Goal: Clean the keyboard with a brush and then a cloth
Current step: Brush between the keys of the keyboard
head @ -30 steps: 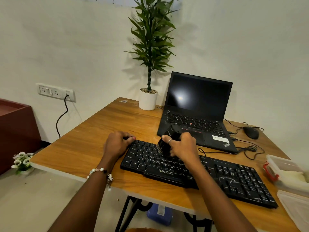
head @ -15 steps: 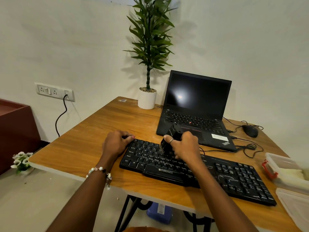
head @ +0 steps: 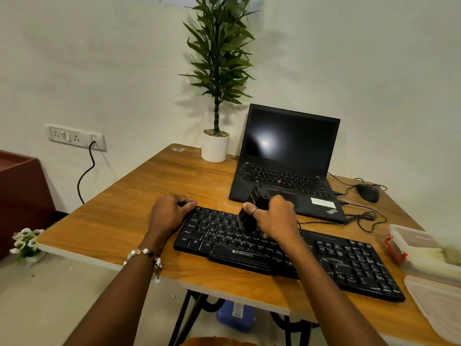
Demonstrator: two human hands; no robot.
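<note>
A black keyboard (head: pixel 349 263) lies slanted on the wooden table (head: pixel 119 221), near its front edge. My right hand (head: pixel 274 218) is closed around a black brush (head: pixel 252 211), whose bristles rest on the upper middle key rows. My left hand (head: pixel 169 213) grips the keyboard's far left corner, fingers curled over its top edge. White dust streaks show on the right-hand keys. No cloth can be made out clearly.
An open black laptop (head: pixel 287 168) stands just behind the keyboard. A potted plant (head: pixel 215 146) sits at the back, a mouse (head: pixel 368 192) with tangled cables at the right. A clear plastic box (head: pixel 421 250) and its lid (head: pixel 439 303) lie at the right edge.
The brush in my right hand has shifted slightly along the upper key rows. My left hand stays on the keyboard's left corner.
</note>
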